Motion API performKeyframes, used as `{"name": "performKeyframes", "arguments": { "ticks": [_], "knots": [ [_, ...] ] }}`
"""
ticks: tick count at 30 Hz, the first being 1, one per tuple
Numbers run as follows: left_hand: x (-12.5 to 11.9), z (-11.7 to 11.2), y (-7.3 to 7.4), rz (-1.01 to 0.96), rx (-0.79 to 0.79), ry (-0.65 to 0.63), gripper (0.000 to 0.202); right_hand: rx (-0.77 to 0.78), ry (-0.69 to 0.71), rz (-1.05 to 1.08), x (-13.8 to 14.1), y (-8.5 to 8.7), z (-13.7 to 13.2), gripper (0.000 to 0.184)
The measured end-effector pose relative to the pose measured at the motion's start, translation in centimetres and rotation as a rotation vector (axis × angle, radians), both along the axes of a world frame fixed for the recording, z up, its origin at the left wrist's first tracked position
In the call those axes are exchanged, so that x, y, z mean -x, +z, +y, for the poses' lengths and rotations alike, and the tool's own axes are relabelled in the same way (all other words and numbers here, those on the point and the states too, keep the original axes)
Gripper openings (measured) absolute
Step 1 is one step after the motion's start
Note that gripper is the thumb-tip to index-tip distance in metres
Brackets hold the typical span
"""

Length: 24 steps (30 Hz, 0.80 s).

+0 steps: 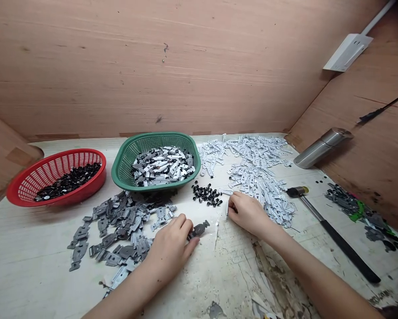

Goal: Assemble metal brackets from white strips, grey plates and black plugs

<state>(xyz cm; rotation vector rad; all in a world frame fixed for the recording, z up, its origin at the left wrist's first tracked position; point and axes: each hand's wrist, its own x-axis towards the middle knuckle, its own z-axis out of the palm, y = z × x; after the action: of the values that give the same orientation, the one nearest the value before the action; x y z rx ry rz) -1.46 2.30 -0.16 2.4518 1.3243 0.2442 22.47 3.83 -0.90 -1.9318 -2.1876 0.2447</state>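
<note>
My left hand [174,241] grips a dark grey plastic part [199,229] between thumb and fingers, low over the table. To its left spreads a heap of similar grey parts [127,226]. My right hand [245,212] is closed in a pinch; a small piece shows at its fingertips, too hidden to name. Between the hands, a little farther back, lies a pile of small black parts [207,195]. Slim white parts [262,177] are heaped just beyond my right hand.
A green basket [119,170] holds white-and-grey pieces; a red basket [19,188] holds black discs. On the right lie a hammer [338,243], a steel flask [321,148] leaning by the wall, and mixed scraps [368,217]. Wooden panels [185,88] enclose the worn table [39,266].
</note>
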Motion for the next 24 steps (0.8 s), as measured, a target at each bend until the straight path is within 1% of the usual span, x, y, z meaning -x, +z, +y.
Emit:
{"name": "performKeyframes", "arguments": {
  "ticks": [3, 6, 9, 12, 15, 18, 21, 24],
  "knots": [
    [0.0, -0.1, -0.1, -0.044, 0.063, -0.013, 0.003, 0.033, 0.011, 0.027, -0.5, 0.2, 0.1, 0.011],
    [0.0, -0.2, 0.2, -0.146, 0.160, -0.018, 0.000, 0.060, 0.029, 0.046, -1.4, 0.9, -0.4, 0.008],
    [-0.1, -0.3, 0.4, -0.310, 0.306, 0.004, 0.003, 0.071, 0.037, 0.028, -2.0, 1.7, -1.2, 0.009],
    [-0.3, -0.5, 0.4, -0.481, 0.492, 0.078, 0.007, 0.087, 0.058, -0.026, -2.0, 2.1, -2.2, 0.008],
    [-0.6, -0.7, 0.2, -0.598, 0.640, 0.137, 0.011, 0.064, 0.061, -0.085, -1.4, 1.7, -2.7, 0.006],
    [-0.8, -0.9, 0.3, -0.697, 0.752, 0.171, 0.015, 0.015, 0.022, -0.134, -0.7, 0.8, -2.8, 0.006],
    [-1.0, -1.1, 0.6, -0.795, 0.928, 0.252, 0.020, 0.003, -0.004, -0.129, -0.3, 0.3, -2.6, 0.009],
    [-1.3, -1.2, 1.0, -0.840, 1.072, 0.311, 0.019, -0.005, -0.014, -0.084, -0.4, 0.4, -2.6, 0.009]
  ]
}}
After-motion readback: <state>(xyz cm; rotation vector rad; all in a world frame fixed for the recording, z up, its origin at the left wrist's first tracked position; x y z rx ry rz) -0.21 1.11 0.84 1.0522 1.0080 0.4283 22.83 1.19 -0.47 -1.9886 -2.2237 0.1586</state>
